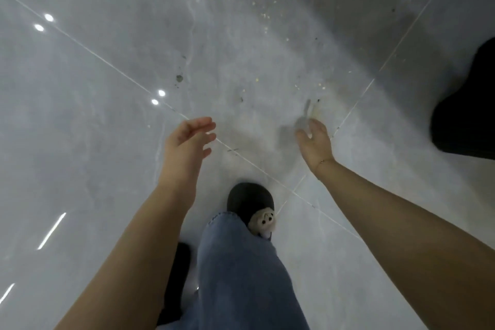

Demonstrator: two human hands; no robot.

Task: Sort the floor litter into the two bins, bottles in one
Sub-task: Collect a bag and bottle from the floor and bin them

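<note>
No brand, label or writing can be read anywhere in the view. Both bare forearms reach forward and down over a glossy grey tiled floor. The left hand is open, fingers loosely extended and slightly curled, palm turned inward, holding nothing. The right hand is also open, palm facing left; a blurred, pale translucent object sits at its fingertips, too smeared to tell what it is or whether the hand grips it. Small yellowish and dark crumbs of litter lie scattered on the tiles ahead of the hands. Below, a jeans leg ends in a black slipper with a plush animal charm. A black shape fills the right edge.
</note>
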